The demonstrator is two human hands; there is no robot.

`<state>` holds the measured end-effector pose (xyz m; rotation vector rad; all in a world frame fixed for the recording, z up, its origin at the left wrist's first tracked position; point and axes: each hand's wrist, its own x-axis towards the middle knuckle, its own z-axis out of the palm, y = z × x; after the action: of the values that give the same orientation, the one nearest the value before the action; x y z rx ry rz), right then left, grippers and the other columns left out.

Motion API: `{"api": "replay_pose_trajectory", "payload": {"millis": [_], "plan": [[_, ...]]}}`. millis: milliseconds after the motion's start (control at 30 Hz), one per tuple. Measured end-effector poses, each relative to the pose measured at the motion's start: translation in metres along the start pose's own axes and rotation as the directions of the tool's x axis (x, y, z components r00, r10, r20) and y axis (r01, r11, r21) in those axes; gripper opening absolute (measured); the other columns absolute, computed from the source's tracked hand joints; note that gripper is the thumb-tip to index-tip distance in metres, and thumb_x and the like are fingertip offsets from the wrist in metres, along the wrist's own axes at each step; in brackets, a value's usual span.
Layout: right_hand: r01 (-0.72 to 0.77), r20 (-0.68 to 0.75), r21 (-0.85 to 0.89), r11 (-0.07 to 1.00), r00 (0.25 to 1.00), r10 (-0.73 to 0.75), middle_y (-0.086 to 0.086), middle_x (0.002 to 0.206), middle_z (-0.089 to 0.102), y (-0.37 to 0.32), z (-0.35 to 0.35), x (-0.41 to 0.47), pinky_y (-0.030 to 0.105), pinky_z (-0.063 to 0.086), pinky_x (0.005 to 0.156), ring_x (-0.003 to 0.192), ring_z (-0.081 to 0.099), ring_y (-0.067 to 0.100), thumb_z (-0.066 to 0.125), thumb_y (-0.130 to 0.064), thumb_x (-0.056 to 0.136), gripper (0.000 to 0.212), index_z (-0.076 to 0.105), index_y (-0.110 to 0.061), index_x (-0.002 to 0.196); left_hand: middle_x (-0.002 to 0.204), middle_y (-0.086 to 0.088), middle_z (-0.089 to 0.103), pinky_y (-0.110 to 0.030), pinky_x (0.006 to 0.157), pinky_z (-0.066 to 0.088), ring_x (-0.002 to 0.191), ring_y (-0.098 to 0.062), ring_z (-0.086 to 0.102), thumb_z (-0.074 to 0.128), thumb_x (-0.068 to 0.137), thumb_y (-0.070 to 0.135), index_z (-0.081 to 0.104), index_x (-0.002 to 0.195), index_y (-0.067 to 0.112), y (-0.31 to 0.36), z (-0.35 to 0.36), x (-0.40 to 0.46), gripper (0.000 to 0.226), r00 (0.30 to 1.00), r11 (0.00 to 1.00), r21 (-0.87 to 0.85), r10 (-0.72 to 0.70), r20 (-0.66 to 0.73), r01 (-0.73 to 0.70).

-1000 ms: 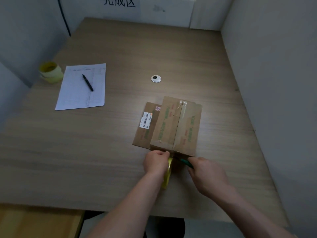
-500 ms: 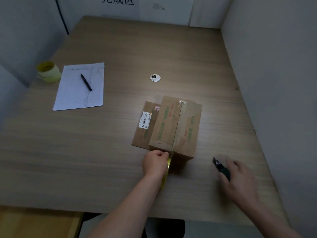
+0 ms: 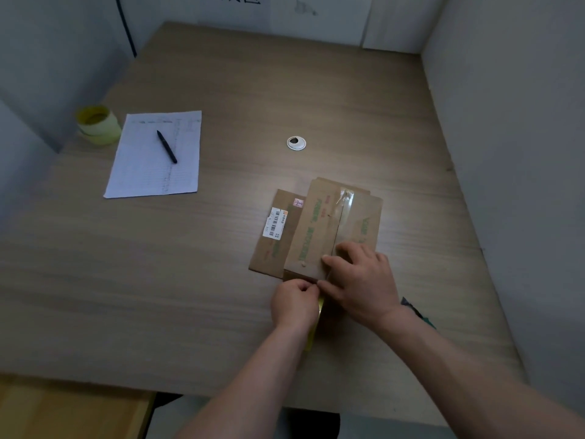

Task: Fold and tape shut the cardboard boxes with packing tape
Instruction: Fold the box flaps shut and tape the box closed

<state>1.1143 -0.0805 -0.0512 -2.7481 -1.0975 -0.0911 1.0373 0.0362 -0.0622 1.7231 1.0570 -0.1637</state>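
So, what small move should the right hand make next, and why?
Probably slide the right hand along the seam of the cardboard box, pressing the tape flat: it already rests there, while the left hand grips the tape roll at the near edge.

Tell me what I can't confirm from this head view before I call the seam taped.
- Near end of the brown cardboard box: hidden by the right hand and left hand.
- Yellow packing tape roll: mostly hidden under the left hand, which grips it.
- Dark green cutter: largely hidden behind the right wrist.
- White barcode label: text too small.
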Motion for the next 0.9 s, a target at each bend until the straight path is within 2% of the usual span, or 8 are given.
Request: {"api": "replay_pose_trajectory", "payload": {"millis": [167,267,400,500,600,733,833,900], "plan": [[0.123,-0.059,-0.095,0.988,0.99,-0.129,0.006,0.099,0.062,0.004,0.002,0.006,0.033,0.045,0.07,0.086,0.06,0.027,0.073,-0.049,0.074,0.04,0.068,-0.018,0.099,0.078,0.001,0.071,-0.029,0.073,0.051,0.079,-0.019,0.063,0.063,0.09,0.028,0.076,0.077,0.017,0.007,-0.004,0.006,0.022,0.999,0.997,0.078,-0.003,0.04,-0.001],[0.199,-0.062,-0.15,0.969,0.976,-0.21,0.008,0.097,0.063,0.006,0.005,0.008,0.035,0.047,0.067,0.084,0.06,0.028,0.076,-0.047,0.074,0.041,0.066,-0.015,0.099,0.072,0.006,0.067,-0.027,0.068,0.044,0.075,-0.015,0.061,0.062,0.09,0.027,0.072,0.069,0.021,0.005,-0.008,0.006,0.024,0.999,0.992,0.125,-0.03,0.036,0.025],[0.216,-0.076,-0.13,0.968,0.971,-0.227,0.007,0.1,0.061,0.011,0.008,0.008,0.035,0.047,0.069,0.087,0.059,0.027,0.072,-0.048,0.074,0.043,0.064,-0.017,0.102,0.079,0.007,0.069,-0.029,0.076,0.05,0.081,-0.014,0.062,0.064,0.089,0.025,0.073,0.071,0.025,-0.004,-0.014,0.002,0.02,0.996,0.995,0.056,-0.08,0.029,0.078],[0.131,-0.066,-0.037,0.991,0.989,-0.134,0.002,0.102,0.057,0.011,0.01,0.007,0.033,0.042,0.074,0.089,0.055,0.023,0.071,-0.053,0.071,0.045,0.061,-0.023,0.102,0.081,0.007,0.07,-0.03,0.082,0.052,0.082,-0.013,0.063,0.068,0.087,0.024,0.074,0.072,0.024,-0.004,-0.021,-0.005,0.015,0.995,0.995,-0.06,-0.07,0.067,0.074],[0.046,0.018,0.039,0.998,0.999,-0.047,-0.003,0.106,0.052,0.009,0.01,0.009,0.03,0.033,0.077,0.094,0.05,0.019,0.073,-0.056,0.067,0.047,0.056,-0.03,0.103,0.082,0.004,0.072,-0.035,0.085,0.055,0.086,-0.016,0.065,0.071,0.085,0.024,0.075,0.072,0.024,0.001,-0.03,-0.013,0.013,0.994,0.983,-0.173,-0.048,0.099,0.065],[-0.045,0.123,0.214,0.976,0.992,0.019,-0.009,0.108,0.05,0.011,-0.006,0.013,0.029,0.033,0.08,0.101,0.048,0.015,0.069,-0.049,0.068,0.041,0.062,-0.033,0.105,0.075,-0.004,0.071,-0.04,0.079,0.056,0.077,-0.02,0.065,0.072,0.085,0.019,0.074,0.073,0.014,0.016,-0.04,-0.023,0.014,0.995,0.946,-0.321,-0.019,0.101,0.051],[-0.201,0.133,0.455,0.868,0.979,0.157,-0.01,0.11,0.057,0.005,-0.023,0.011,0.027,0.045,0.083,0.102,0.055,0.013,0.07,-0.035,0.079,0.034,0.07,-0.027,0.111,0.077,-0.015,0.068,-0.039,0.073,0.055,0.073,-0.025,0.062,0.07,0.086,0.008,0.071,0.073,0.008,0.032,-0.045,-0.029,0.013,0.991,0.864,-0.491,-0.066,0.118,0.116],[-0.226,-0.004,0.669,0.708,0.952,0.307,-0.014,0.099,0.063,-0.003,-0.04,0.002,0.017,0.047,0.073,0.091,0.059,0.004,0.068,-0.031,0.083,0.022,0.07,-0.03,0.105,0.079,-0.019,0.067,-0.04,0.074,0.055,0.072,-0.028,0.062,0.068,0.086,0.003,0.069,0.075,0.005,0.042,-0.045,-0.033,0.012,0.99,0.821,-0.556,-0.079,0.119,0.133]]}}
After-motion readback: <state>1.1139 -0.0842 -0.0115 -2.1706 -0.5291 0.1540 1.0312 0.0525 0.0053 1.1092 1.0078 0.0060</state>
